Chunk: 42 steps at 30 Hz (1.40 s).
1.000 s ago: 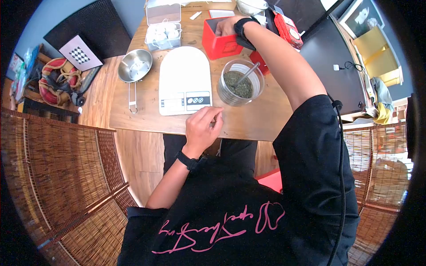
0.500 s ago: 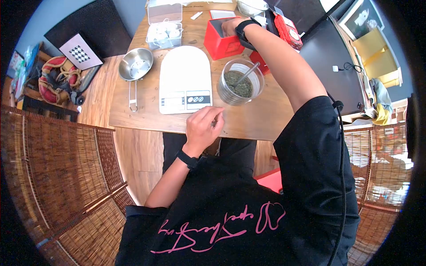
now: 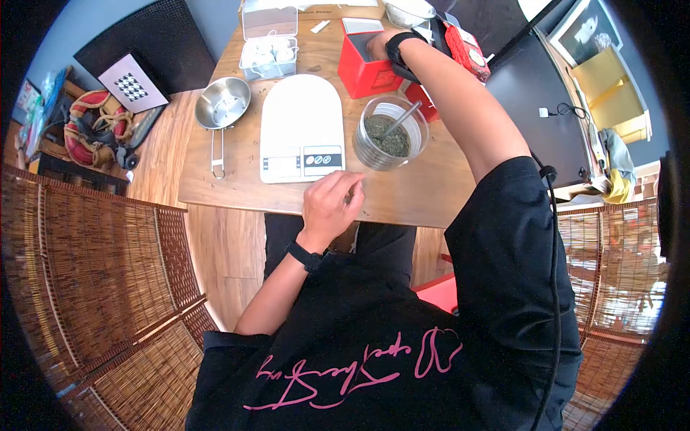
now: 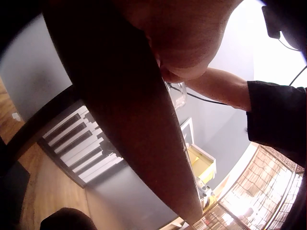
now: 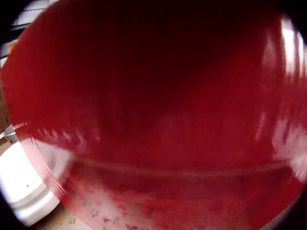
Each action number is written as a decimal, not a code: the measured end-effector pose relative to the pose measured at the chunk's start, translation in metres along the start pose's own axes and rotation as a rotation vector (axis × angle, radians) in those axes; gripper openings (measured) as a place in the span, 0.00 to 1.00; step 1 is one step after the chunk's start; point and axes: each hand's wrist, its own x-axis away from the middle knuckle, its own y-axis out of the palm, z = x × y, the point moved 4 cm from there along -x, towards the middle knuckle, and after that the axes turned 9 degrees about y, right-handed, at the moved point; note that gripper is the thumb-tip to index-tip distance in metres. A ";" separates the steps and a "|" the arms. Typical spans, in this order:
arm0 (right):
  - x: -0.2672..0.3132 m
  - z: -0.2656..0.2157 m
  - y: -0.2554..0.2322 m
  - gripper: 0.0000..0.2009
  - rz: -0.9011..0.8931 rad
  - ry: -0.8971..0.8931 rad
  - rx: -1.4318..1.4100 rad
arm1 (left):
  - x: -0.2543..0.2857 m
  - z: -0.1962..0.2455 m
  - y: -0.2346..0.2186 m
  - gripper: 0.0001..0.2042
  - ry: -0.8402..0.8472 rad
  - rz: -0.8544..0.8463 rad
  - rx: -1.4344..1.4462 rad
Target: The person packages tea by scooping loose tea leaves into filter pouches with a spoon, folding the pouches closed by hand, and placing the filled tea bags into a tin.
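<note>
My right hand reaches into a red box at the back of the table, and its fingers are hidden inside. In the right wrist view the red box wall fills most of the frame. My left hand rests at the table's front edge, just below a white kitchen scale, its fingers loosely bent and holding nothing. Right of the scale stands a clear jar of dried green-brown leaves, a metal spoon leaning in it.
A small long-handled steel pan lies left of the scale. Behind it is a clear plastic box of white items. Another red box sits beside the jar under the right forearm, and a metal bowl stands at the back.
The red box has shifted slightly right and its opening shows more. My right hand stays reached inside it, deeper out of sight. My left hand has hardly moved.
</note>
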 end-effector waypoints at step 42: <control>0.284 -0.015 0.109 0.13 0.002 -0.305 -1.871 | -0.023 0.030 -0.017 0.10 -0.239 0.026 0.391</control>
